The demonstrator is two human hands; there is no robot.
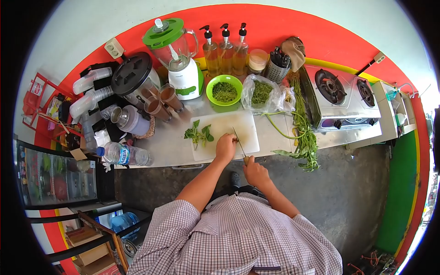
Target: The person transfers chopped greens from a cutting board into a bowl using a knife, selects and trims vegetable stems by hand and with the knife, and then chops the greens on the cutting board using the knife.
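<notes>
My right hand [256, 173] is wrapped round the handle of a kitchen knife [240, 141], whose thin blade points away from me over the white cutting board [250, 120]. Just left of the blade, my left hand [225, 147] rests on the board with its fingers curled together. Whatever they hold, if anything, is hidden under them. Sprigs of green leaves [200, 133] lie on the board's left part. Behind the board stands a lime-green bowl [209, 97] of chopped greens, with a clear plastic bag [261, 95] of more greens beside it.
Long leafy stems [302, 123] hang over the counter's front edge beside a gas stove [341, 98]. A blender [183, 75], pump bottles [225, 52] and a utensil holder [277, 68] line the back. Brown-filled glasses [158, 110] and a water bottle [123, 154] stand at left.
</notes>
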